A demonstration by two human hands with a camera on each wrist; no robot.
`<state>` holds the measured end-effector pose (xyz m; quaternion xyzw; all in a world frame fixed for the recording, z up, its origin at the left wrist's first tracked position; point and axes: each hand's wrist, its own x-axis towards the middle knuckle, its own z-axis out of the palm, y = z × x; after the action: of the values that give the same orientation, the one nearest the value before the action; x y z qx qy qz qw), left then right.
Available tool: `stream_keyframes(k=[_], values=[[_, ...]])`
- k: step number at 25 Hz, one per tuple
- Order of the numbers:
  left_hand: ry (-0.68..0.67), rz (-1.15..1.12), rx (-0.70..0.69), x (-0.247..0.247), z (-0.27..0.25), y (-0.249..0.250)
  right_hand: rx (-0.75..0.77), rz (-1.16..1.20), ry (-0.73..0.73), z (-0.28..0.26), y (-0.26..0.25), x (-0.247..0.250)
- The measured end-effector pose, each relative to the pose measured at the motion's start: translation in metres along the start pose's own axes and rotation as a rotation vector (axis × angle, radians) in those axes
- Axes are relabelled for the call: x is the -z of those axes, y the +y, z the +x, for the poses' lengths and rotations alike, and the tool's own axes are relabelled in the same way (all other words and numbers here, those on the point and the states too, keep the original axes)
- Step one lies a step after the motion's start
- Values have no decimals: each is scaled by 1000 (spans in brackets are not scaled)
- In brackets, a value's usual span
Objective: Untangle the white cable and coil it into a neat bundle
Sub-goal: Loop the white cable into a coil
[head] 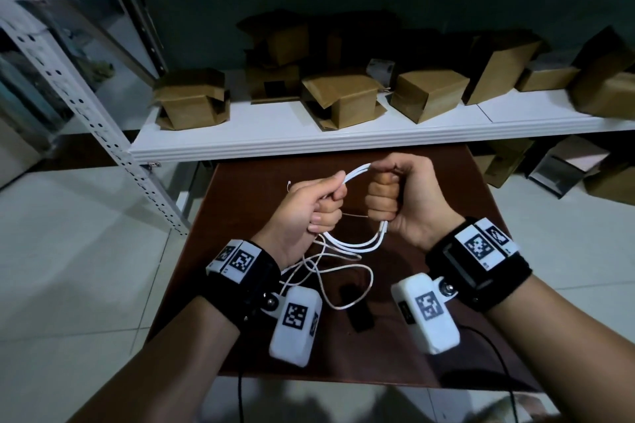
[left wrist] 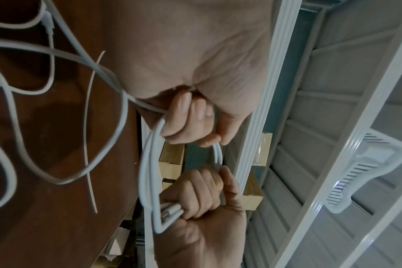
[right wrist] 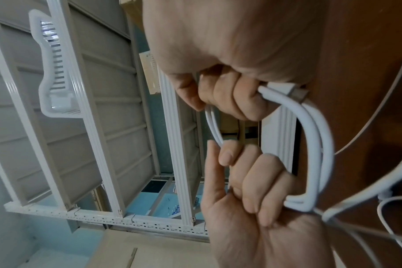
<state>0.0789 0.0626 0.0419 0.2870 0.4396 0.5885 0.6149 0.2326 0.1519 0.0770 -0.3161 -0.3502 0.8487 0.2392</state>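
Observation:
A white cable (head: 350,245) is folded into several loops held between both hands above the brown table (head: 446,203). My left hand (head: 319,203) grips the left end of the loops in a fist. My right hand (head: 388,196) is curled round the right end. In the right wrist view the cable (right wrist: 317,137) arcs between both fists, with its plug (right wrist: 296,92) sticking out of the right hand (right wrist: 232,94). The left wrist view shows the cable's loose tail (left wrist: 117,127) hanging from the left hand (left wrist: 190,116) in tangled curves. A thin tie wire (head: 354,215) runs between the fists.
The loose cable tail (head: 343,271) lies on the table below my wrists, beside a small black object (head: 360,316). Just beyond the table a white shelf (head: 309,144) carries several cardboard boxes (head: 343,96). A perforated metal upright (head: 86,106) stands at the left.

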Motion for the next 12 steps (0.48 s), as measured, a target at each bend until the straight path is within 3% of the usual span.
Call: stream_keyframes(k=[6, 10, 12], values=[[-58, -373, 16, -3, -1, -4, 74, 142, 11, 2, 2, 2], [86, -453, -82, -14, -5, -16, 179, 276, 32, 1, 10, 0], [98, -497, -86, -16, -3, -20, 196, 319, 38, 2, 15, -1]])
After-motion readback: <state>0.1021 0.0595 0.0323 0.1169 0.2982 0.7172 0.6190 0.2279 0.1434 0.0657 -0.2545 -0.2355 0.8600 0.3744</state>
